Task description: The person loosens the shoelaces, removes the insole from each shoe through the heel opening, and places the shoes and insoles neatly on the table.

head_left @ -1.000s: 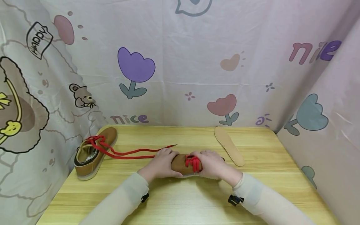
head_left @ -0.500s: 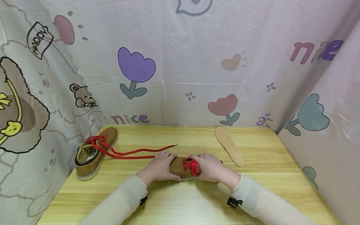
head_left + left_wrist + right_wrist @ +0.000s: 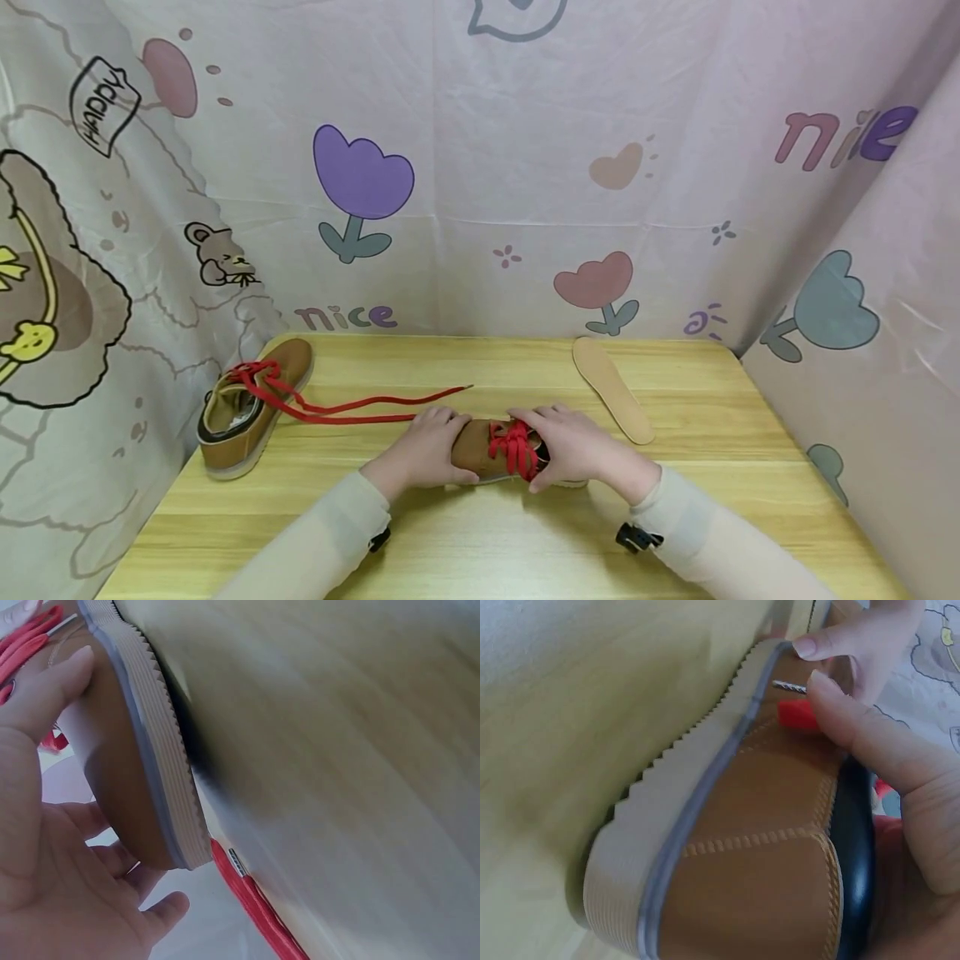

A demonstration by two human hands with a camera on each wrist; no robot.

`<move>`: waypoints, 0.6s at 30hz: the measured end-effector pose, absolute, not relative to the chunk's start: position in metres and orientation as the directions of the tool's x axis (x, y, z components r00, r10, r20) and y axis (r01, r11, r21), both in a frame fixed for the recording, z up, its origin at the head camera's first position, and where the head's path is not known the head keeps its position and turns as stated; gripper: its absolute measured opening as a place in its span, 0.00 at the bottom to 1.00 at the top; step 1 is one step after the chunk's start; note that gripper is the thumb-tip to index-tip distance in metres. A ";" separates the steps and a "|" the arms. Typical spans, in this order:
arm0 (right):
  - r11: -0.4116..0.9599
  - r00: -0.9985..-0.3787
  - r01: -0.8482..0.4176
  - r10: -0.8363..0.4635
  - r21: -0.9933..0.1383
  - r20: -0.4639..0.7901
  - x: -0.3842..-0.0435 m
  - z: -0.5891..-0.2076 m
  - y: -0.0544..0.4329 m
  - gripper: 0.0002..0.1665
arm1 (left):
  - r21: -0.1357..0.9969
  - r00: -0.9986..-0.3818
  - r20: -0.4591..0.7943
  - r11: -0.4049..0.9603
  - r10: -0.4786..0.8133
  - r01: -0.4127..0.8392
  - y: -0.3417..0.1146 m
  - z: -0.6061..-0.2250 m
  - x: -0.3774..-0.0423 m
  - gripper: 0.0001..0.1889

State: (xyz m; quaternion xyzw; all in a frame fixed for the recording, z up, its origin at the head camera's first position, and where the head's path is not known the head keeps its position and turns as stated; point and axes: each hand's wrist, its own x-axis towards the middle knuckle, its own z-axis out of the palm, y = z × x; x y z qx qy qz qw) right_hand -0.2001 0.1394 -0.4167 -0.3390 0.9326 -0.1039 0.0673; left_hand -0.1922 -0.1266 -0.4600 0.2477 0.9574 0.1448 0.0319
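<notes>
A brown lace-up shoe with red laces sits on the table, toe to the left. My left hand grips its toe, thumb on the near side and fingers on the far side. At the laces and collar, my right hand holds the shoe from above, its thumb on the near side. The right wrist view shows that thumb touching the side by a red lace end with a metal tip. A pale ridged sole shows in the left wrist view. My right hand partly hides the heel in the head view.
A second brown shoe stands at the table's left edge. Its long red laces trail right, up to my left hand. A tan insole lies at the back right. Printed curtains hang around the wooden table.
The shoe has shifted slightly toward me. My right hand has slid back to the right along it, uncovering more of the laces and the dark collar. My left hand stays on the toe.
</notes>
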 end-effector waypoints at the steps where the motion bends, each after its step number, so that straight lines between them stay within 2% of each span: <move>1: 0.748 -0.761 -0.616 -0.646 -0.247 -0.056 -0.200 -0.415 0.141 0.65 | 0.298 -0.875 0.011 0.833 0.484 0.465 -0.127 -0.460 -0.192 0.50; 18: 0.783 -0.805 -0.531 -0.586 -0.324 -0.095 -0.206 -0.404 0.191 0.48 | 0.382 -0.867 0.048 0.793 0.495 0.474 -0.141 -0.461 -0.190 0.44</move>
